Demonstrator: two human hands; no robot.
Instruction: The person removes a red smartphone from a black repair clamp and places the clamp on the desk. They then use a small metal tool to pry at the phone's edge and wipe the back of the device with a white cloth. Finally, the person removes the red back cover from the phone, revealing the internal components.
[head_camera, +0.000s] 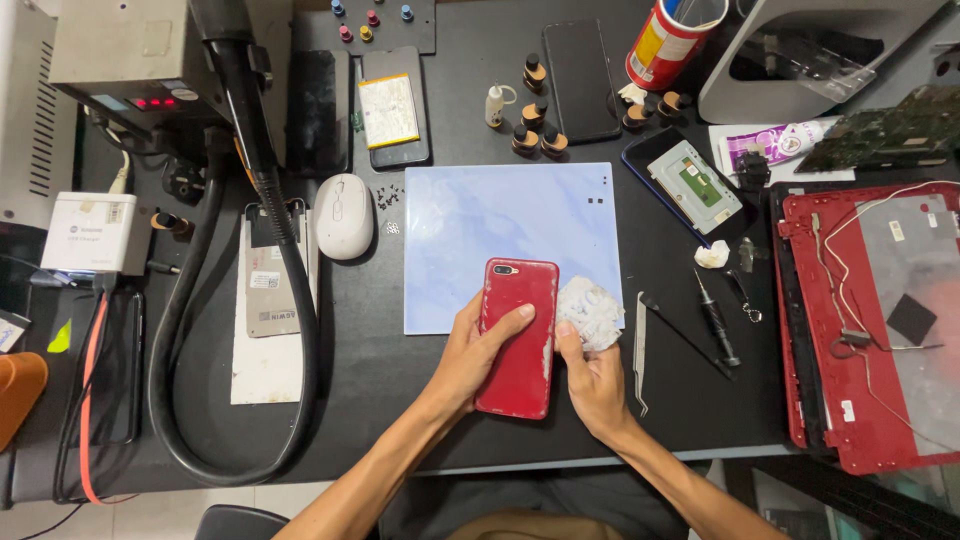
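Around the work spot lie many loose things: a white computer mouse (343, 215) to the left of a pale blue mat (480, 225), a thick black hose (268, 215) curling down from a grey machine (120, 50) at the top left, and a white charger box (95, 232) below it. Above the mat sit several small brown bottles with black caps (534, 112), a dark phone lying flat (581, 80), an opened phone with its battery showing (393, 108) and a red-and-yellow can (665, 45). To the right lie metal tweezers (640, 350), a black screwdriver (717, 318) and, at the far right, an opened red laptop shell (865, 330) with thin wires trailing over it (nothing stands between the hands and the mat). All of it rests on a dark workbench (400, 400) whose near edge runs along the bottom, with light floor showing beneath. A red phone (518, 335) lies back-up, half on the lower edge of the mat and half on the bench. The left hand (475, 352) is curled round the phone's left side, thumb laid across its back, holding it steady. The right hand (592, 372) is closed on a crumpled white wipe (590, 312), fingers pinched, pressing it against the phone's right edge.
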